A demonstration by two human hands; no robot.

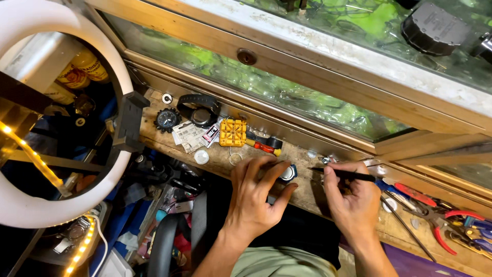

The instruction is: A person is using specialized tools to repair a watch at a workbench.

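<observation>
A watch [288, 173] lies on the wooden bench [302, 192], pinched between the left hand's [254, 195] thumb and fingers. The right hand [350, 197] grips a black tool [344, 174], its tip just beside the watch. Red pliers [445, 225] lie to the right.

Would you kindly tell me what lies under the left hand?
A round watch case pokes out from under the left hand on the wooden bench; fingers cover most of it.
</observation>
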